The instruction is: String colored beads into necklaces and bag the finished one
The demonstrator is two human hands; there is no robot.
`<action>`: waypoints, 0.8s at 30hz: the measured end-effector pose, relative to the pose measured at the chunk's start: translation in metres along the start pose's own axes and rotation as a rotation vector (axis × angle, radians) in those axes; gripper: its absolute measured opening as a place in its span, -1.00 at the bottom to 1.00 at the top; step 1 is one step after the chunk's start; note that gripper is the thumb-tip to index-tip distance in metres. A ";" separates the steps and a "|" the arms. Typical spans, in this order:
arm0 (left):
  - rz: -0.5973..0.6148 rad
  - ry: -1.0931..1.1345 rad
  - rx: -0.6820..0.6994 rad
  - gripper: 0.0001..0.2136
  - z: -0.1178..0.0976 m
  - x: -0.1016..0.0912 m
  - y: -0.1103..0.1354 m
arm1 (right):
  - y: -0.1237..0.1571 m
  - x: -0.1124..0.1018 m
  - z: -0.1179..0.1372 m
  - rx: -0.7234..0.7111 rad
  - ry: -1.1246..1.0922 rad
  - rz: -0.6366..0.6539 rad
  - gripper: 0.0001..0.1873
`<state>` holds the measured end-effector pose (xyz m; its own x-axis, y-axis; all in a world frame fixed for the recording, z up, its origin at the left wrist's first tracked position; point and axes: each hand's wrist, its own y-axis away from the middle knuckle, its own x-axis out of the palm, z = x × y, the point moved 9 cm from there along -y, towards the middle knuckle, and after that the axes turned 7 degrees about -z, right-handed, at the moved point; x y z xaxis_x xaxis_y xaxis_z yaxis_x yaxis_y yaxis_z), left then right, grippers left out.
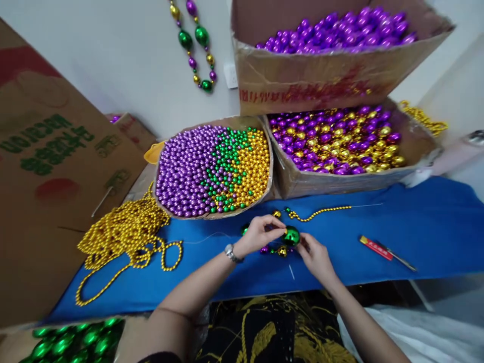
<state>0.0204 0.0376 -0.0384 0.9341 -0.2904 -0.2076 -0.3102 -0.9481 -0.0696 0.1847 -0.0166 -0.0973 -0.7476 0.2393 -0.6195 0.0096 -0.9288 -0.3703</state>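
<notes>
My left hand (257, 236), with a watch (232, 253) on its wrist, is closed in a pinch on a small gold bead (286, 231). That bead is right beside a large shiny green bead (292, 236). My right hand (315, 256) has its fingertips closed on the right side of the green bead; part of its grip is hidden. Below the hands lie a few strung beads, among them a larger gold bead (282, 251) and a purple bead (265, 249). Another green bead (245, 229) is partly hidden behind my left hand. Beyond them, a string of small gold beads (321, 214) ends in bare thread.
A box of small purple, green and gold beads (189, 166) stands behind the blue cloth (427, 227). Two stacked boxes with larger beads (336, 141) are to its right. Gold bead strands (124, 227) heap at left. A red-labelled tool (378, 248) lies at right. A necklace (206, 85) hangs on the wall.
</notes>
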 end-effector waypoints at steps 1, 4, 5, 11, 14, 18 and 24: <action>0.000 -0.043 0.038 -0.81 -0.001 0.006 0.000 | 0.001 0.000 -0.005 0.009 0.008 0.019 -0.82; -0.009 -0.129 0.166 -0.83 -0.020 0.011 -0.003 | 0.000 -0.015 -0.004 0.002 0.059 -0.044 -0.70; -0.004 -0.146 0.200 -0.84 -0.031 0.011 -0.005 | -0.003 -0.023 0.003 -0.008 0.067 -0.086 -0.67; 0.106 -0.113 0.298 -0.85 -0.110 0.014 -0.027 | -0.035 -0.047 0.061 -0.194 -0.151 -0.158 -0.75; 0.261 -0.097 0.283 -0.84 -0.136 0.028 -0.044 | -0.045 -0.051 0.058 -0.162 -0.230 -0.172 -0.81; 0.347 -0.127 0.307 -0.82 -0.156 0.034 -0.099 | -0.044 -0.052 0.040 -0.097 -0.264 -0.173 -0.79; 0.048 -0.606 0.436 -0.85 -0.143 0.030 -0.243 | -0.038 -0.040 0.037 -0.114 -0.300 -0.108 -0.74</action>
<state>0.1487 0.2413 0.1116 0.6961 -0.0885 -0.7125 -0.5076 -0.7624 -0.4013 0.1898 -0.0008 -0.0330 -0.9105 0.2245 -0.3472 -0.0185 -0.8610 -0.5083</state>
